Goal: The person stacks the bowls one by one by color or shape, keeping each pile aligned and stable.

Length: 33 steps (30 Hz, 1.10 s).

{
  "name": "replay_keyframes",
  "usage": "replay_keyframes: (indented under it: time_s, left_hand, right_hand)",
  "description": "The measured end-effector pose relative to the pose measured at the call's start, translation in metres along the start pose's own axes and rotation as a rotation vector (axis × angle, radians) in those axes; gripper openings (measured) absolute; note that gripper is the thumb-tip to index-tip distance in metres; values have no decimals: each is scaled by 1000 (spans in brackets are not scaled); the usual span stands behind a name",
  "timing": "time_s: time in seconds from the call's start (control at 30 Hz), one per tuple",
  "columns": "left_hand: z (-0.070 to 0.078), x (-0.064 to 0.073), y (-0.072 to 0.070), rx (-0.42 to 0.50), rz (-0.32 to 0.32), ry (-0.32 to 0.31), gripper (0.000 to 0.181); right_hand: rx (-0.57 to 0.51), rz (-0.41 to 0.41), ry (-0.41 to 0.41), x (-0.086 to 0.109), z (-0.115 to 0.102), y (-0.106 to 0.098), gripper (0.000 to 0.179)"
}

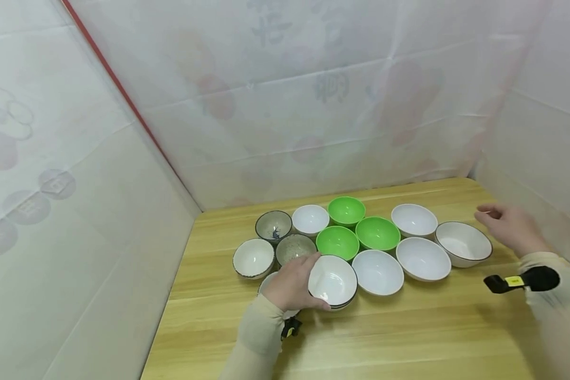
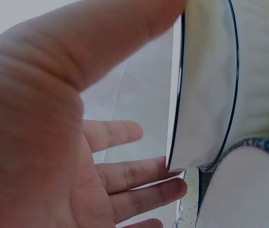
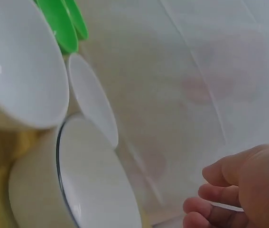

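Note:
My left hand (image 1: 295, 285) rests at the left side of a stack of white bowls with dark rims (image 1: 332, 279). In the left wrist view the thumb reaches the bowl's side, and the fairly straight fingers (image 2: 132, 173) spread near the rim of the upper bowl (image 2: 203, 85). A white bowl with a speckled rim (image 2: 248, 190) is close by, mostly covered by this hand in the head view. My right hand (image 1: 513, 227) hovers beyond a deep white bowl with a dark rim (image 1: 463, 243), its fingers loosely bent around nothing.
Green bowls (image 1: 338, 243) stand mid-table, beside plain white bowls (image 1: 423, 258). Speckled grey bowls (image 1: 274, 226) and a white bowl with a dark uneven rim (image 1: 254, 258) are at the left. Pale sheets (image 1: 313, 132) enclose the wooden table (image 1: 385, 338).

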<state>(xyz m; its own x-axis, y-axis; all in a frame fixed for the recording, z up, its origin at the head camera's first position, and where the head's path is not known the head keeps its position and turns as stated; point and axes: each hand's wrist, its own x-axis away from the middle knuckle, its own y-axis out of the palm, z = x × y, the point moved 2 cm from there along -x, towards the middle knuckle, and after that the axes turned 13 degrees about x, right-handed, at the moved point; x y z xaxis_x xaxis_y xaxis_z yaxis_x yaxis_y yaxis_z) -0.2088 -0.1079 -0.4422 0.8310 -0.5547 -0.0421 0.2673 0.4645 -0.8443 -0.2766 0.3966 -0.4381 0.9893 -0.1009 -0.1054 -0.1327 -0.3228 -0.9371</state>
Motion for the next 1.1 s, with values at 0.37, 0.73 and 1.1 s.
replay_keyframes:
  time_s: [0.37, 0.73, 1.1]
  left_hand:
    - [-1, -2, 2, -78, 18, 8, 104]
    - [-3, -2, 1, -65, 17, -3, 106]
    - [-4, -2, 3, -35, 3, -35, 109]
  right_hand:
    - [88, -123, 30, 0, 54, 24, 71]
    - [75, -279, 40, 1, 55, 40, 83]
    - [9, -342, 34, 2, 57, 44, 85]
